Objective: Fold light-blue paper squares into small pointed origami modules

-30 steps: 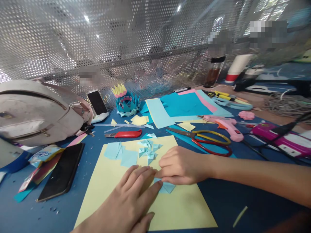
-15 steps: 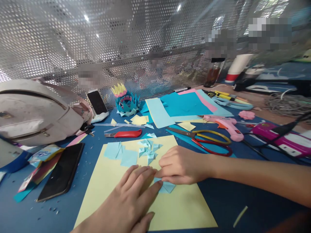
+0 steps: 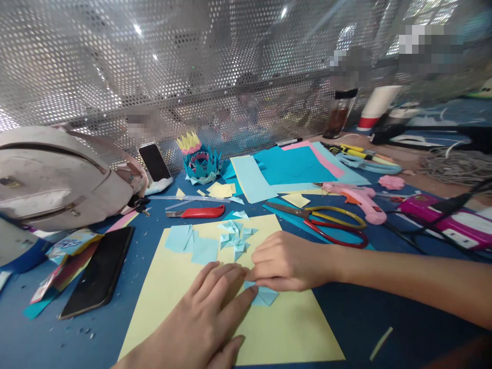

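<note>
The left hand [image 3: 200,305], fingers spread, could slip and skew the small folded paper [image 3: 266,296] lying beneath its index tip and against the curled right hand [image 3: 290,261]; whether those right fingers pinch it, I cannot tell. Well left of the fingers lies a phone [image 3: 98,274]; just beyond them, flat squares [image 3: 203,251], then folded pieces [image 3: 231,237], would obstruct a forward slide; beyond the right fingers, scissors [image 3: 313,221].

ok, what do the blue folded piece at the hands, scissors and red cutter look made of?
Folded piece: matte, likely paper, going by crisp creases.
Scissors: dull, brownish blades look metal; smooth red and yellow handles, possibly plastic.
Red cutter: smooth, evenly coloured body, probably plastic; thin grey blade, likely metal.
</note>
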The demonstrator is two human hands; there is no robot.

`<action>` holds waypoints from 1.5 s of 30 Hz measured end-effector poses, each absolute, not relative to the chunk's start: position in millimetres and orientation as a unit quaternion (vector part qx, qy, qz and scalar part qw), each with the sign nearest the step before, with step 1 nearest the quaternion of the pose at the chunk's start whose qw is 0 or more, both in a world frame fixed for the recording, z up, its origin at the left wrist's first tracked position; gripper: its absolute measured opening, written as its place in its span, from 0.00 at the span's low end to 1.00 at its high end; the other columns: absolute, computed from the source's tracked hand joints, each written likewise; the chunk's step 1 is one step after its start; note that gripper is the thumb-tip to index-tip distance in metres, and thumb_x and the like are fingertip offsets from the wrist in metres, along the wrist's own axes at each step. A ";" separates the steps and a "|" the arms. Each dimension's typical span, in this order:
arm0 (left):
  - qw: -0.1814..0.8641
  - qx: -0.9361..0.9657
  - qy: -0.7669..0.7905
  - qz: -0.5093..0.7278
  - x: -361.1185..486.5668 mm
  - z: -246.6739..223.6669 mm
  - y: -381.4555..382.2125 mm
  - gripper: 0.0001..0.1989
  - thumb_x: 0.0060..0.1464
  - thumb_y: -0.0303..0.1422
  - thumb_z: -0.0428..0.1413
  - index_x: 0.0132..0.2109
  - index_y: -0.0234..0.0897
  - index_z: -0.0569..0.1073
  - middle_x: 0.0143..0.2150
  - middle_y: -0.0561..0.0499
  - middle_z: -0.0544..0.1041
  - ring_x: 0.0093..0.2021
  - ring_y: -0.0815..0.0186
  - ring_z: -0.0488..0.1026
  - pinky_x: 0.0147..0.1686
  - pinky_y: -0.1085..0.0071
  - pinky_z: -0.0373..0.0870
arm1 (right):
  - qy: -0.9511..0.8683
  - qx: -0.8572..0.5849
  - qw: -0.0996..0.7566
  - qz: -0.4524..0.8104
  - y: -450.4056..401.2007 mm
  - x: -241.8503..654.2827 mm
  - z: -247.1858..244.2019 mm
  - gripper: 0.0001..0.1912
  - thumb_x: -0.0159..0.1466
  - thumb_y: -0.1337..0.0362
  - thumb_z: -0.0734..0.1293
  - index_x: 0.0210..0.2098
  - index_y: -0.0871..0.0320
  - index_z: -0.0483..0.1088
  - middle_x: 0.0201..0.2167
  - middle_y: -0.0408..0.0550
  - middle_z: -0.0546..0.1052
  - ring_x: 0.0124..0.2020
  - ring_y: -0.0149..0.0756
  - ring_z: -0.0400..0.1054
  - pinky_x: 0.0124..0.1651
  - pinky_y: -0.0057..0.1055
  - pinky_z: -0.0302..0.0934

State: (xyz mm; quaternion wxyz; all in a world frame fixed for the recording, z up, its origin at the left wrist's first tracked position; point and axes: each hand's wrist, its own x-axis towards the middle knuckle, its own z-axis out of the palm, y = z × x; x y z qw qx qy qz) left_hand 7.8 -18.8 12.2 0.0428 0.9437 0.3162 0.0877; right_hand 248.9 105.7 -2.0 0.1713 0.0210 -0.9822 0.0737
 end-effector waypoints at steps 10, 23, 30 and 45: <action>0.042 0.943 0.322 0.069 8.1 13.3 -18.3 0.27 0.66 0.35 0.52 0.69 0.33 0.60 0.66 0.36 0.66 0.67 0.47 0.61 0.65 0.47 0.59 | -0.982 0.021 0.173 0.076 105.7 248.8 -1.7 0.22 0.78 0.59 0.52 0.46 0.61 0.75 0.29 0.47 0.73 0.29 0.34 0.64 0.32 0.30 0.52; 0.038 0.944 0.322 0.059 8.7 11.5 -17.0 0.28 0.66 0.34 0.51 0.70 0.34 0.58 0.68 0.34 0.64 0.68 0.45 0.60 0.64 0.45 0.61 | -0.982 0.015 0.163 0.096 104.7 247.3 -1.9 0.19 0.77 0.57 0.54 0.49 0.60 0.73 0.33 0.48 0.77 0.32 0.35 0.68 0.33 0.31 0.52; 0.019 0.951 0.305 0.046 7.5 12.6 -16.4 0.27 0.66 0.31 0.51 0.68 0.27 0.60 0.66 0.34 0.67 0.66 0.45 0.63 0.63 0.45 0.63 | -0.977 -0.011 0.156 0.144 105.6 247.3 -4.4 0.17 0.74 0.50 0.59 0.45 0.59 0.66 0.34 0.47 0.77 0.31 0.35 0.68 0.34 0.31 0.51; 0.045 0.948 0.304 0.084 8.5 16.4 -17.6 0.25 0.65 0.28 0.50 0.67 0.25 0.62 0.61 0.34 0.69 0.63 0.51 0.66 0.65 0.50 0.64 | -0.974 -0.021 0.160 0.159 106.1 247.0 -5.4 0.20 0.75 0.50 0.56 0.42 0.59 0.68 0.32 0.47 0.74 0.30 0.35 0.64 0.34 0.31 0.51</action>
